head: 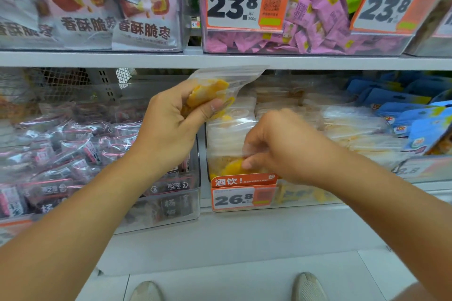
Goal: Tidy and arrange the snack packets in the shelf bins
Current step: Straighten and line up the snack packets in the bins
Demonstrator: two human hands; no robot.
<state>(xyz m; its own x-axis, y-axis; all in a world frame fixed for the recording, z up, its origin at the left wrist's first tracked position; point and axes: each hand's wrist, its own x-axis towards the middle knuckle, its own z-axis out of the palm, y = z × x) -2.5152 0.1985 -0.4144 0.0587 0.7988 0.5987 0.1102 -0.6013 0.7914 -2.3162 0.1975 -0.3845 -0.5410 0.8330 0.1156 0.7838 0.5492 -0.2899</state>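
Note:
My left hand (168, 124) grips a clear packet of yellow dried fruit (220, 85) and holds it up just under the upper shelf edge. My right hand (281, 146) reaches into the clear middle bin (305, 197) on the lower shelf, and its fingers pinch the front packet of yellow fruit (232, 166) standing there. Behind that packet stands a row of several more clear packets (230, 129). An orange 26.8 price tag (242, 193) hangs on the bin's front.
A clear bin of dark plum packets (73, 154) stands to the left, blue packets (415, 115) to the right. The upper shelf (146, 58) carries jujube bags (97, 7) and a bin of purple sweets (318, 19) with 23.8 tags. My shoes (308, 286) stand on the white floor below.

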